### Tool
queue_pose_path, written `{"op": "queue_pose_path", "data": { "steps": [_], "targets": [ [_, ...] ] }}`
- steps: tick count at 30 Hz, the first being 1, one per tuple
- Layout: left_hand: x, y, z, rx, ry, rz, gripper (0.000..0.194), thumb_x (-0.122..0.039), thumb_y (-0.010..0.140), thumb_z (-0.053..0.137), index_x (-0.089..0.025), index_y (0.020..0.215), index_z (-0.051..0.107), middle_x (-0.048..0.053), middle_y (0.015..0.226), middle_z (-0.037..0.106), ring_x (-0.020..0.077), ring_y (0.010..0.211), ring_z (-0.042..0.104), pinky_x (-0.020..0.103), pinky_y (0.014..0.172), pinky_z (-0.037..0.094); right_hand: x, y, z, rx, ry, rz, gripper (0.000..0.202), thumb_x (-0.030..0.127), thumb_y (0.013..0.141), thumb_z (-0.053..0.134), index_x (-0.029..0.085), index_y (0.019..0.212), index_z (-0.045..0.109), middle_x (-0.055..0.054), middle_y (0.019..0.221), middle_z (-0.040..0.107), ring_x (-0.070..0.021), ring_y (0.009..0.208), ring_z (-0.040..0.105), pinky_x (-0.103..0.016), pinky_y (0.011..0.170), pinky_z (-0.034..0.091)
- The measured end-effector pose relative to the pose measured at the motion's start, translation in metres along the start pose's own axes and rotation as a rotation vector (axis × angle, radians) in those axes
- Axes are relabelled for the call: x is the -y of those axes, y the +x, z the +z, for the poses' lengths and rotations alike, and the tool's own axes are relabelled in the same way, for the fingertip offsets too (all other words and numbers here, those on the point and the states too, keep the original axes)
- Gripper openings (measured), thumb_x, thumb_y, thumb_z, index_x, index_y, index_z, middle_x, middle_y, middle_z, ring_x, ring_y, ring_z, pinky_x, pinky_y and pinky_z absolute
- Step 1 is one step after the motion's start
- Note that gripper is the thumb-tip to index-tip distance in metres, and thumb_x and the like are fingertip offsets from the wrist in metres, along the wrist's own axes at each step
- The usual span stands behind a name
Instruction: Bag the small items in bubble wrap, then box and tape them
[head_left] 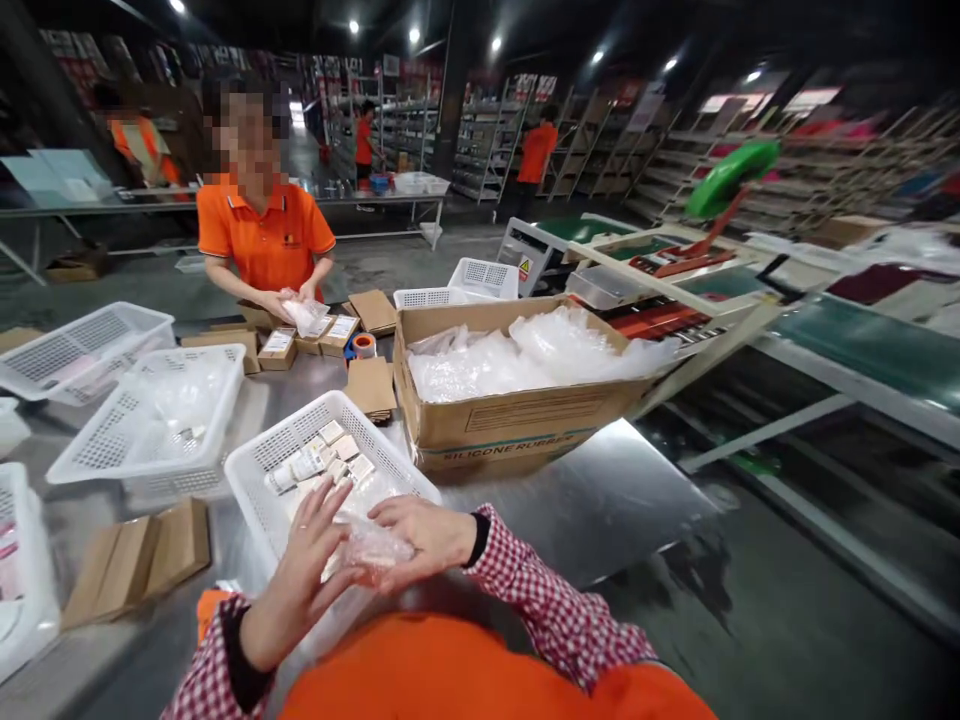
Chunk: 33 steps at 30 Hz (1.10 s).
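A small bundle in clear bubble wrap is in front of my body, over the near end of a white perforated basket. My right hand is closed around the bundle's right side, thumb and fingers pinching it. My left hand is open at its left side, fingers spread and raised, with the thumb close under the wrap; whether it touches is hard to tell. What the wrap encloses is not clear. Small white boxes and a white tube lie in the basket beyond my hands.
A cardboard box full of clear plastic wrap stands ahead to the right. More white baskets and folded cardboard are on the left. Across the metal table, a co-worker in orange handles wrapped goods beside small cartons. Conveyors run at right.
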<state>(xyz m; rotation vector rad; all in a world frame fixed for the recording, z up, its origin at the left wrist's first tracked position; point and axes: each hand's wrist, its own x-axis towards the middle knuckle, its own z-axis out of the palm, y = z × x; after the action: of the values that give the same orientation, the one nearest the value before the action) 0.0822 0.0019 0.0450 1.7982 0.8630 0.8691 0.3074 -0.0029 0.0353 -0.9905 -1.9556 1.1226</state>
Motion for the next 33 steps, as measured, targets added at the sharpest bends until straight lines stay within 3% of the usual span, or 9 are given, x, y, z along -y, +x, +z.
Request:
{"op": "queue_pose_path", "data": {
  "steps": [3, 6, 8, 13, 18, 22, 26, 29, 33],
  "targets": [
    [0.008, 0.001, 0.001, -0.057, -0.088, -0.18, 0.033, -0.028, 0.058, 0.08, -0.025, 0.089, 0.069, 0.01, 0.105, 0.068, 0.0341, 0.116, 0.051, 0.045, 0.106, 0.03, -0.007, -0.001, -0.011, 0.078, -0.064, 0.011, 0.041, 0.059, 0.059, 0.071, 0.018, 0.067, 0.07, -0.007, 0.085, 0.067, -0.021, 0.086, 0.059, -0.035, 0.088, 0.044],
    [0.01, 0.01, 0.009, -0.115, -0.136, -0.276, 0.029, -0.033, 0.066, 0.075, -0.024, 0.091, 0.064, 0.006, 0.09, 0.066, 0.0267, 0.095, 0.058, 0.034, 0.09, 0.044, -0.012, 0.001, -0.016, -0.13, 0.012, 0.074, 0.065, 0.063, 0.053, 0.073, 0.016, 0.098, 0.068, -0.012, 0.119, 0.056, -0.0266, 0.11, 0.052, -0.04, 0.098, 0.038],
    [0.005, 0.021, 0.018, -0.084, -0.228, -0.269, 0.029, -0.034, 0.071, 0.071, -0.022, 0.095, 0.061, 0.005, 0.093, 0.063, 0.0232, 0.096, 0.057, 0.03, 0.088, 0.044, -0.012, 0.004, -0.012, -0.191, 0.279, 0.103, 0.084, 0.069, 0.054, 0.069, 0.017, 0.12, 0.057, -0.012, 0.127, 0.05, -0.0264, 0.116, 0.049, -0.04, 0.098, 0.038],
    [-0.002, 0.045, 0.04, -0.084, -0.307, -0.265, 0.035, -0.038, 0.076, 0.065, -0.021, 0.104, 0.052, 0.002, 0.091, 0.06, 0.0197, 0.088, 0.057, 0.03, 0.082, 0.045, -0.006, 0.004, 0.003, -0.089, 0.862, 0.169, 0.066, 0.053, 0.067, 0.071, 0.018, 0.121, 0.056, -0.006, 0.106, 0.064, -0.0167, 0.088, 0.06, -0.029, 0.081, 0.047],
    [-0.005, 0.058, 0.061, 0.037, -0.275, -0.25, 0.039, -0.036, 0.075, 0.066, -0.022, 0.105, 0.044, 0.003, 0.09, 0.061, 0.0216, 0.085, 0.06, 0.033, 0.077, 0.047, -0.006, -0.014, -0.011, -0.244, 1.077, 0.185, 0.059, 0.031, 0.058, 0.082, 0.018, 0.112, 0.063, -0.004, 0.095, 0.067, -0.0141, 0.083, 0.062, -0.025, 0.079, 0.047],
    [-0.026, 0.078, 0.072, 0.103, -0.231, -0.155, 0.056, -0.031, 0.074, 0.067, -0.024, 0.121, 0.038, 0.003, 0.089, 0.065, 0.0218, 0.079, 0.061, 0.032, 0.076, 0.046, -0.006, -0.03, -0.02, -0.381, 1.103, 0.164, 0.049, 0.029, 0.065, 0.078, 0.017, 0.11, 0.063, -0.006, 0.097, 0.068, -0.0165, 0.084, 0.063, -0.03, 0.081, 0.048],
    [-0.053, 0.145, 0.074, 0.292, -0.017, -0.053, 0.041, -0.027, 0.071, 0.068, -0.025, 0.112, 0.061, 0.005, 0.087, 0.069, 0.0221, 0.07, 0.061, 0.031, 0.069, 0.044, -0.017, -0.049, -0.027, -0.746, 1.078, 0.097, 0.039, 0.035, 0.066, 0.076, 0.021, 0.102, 0.066, -0.007, 0.101, 0.068, -0.0212, 0.091, 0.063, -0.038, 0.089, 0.047],
    [-0.059, 0.221, 0.088, 0.229, 0.35, -0.02, 0.008, -0.02, 0.072, 0.067, -0.023, 0.079, 0.07, 0.007, 0.088, 0.07, 0.0253, 0.088, 0.061, 0.034, 0.085, 0.042, -0.033, -0.066, -0.035, -0.998, 1.047, 0.162, 0.033, 0.039, 0.062, 0.078, 0.022, 0.089, 0.068, -0.006, 0.093, 0.069, -0.0223, 0.084, 0.064, -0.04, 0.085, 0.05],
    [-0.036, 0.298, 0.125, 0.249, 0.497, -0.129, 0.007, -0.023, 0.077, 0.066, -0.016, 0.078, 0.066, 0.007, 0.089, 0.067, 0.0214, 0.089, 0.062, 0.039, 0.085, 0.047, -0.051, -0.09, -0.037, -0.986, 1.12, 0.227, 0.038, 0.033, 0.063, 0.08, 0.019, 0.095, 0.067, -0.007, 0.099, 0.069, -0.0223, 0.09, 0.064, -0.04, 0.087, 0.05]
  ]
}}
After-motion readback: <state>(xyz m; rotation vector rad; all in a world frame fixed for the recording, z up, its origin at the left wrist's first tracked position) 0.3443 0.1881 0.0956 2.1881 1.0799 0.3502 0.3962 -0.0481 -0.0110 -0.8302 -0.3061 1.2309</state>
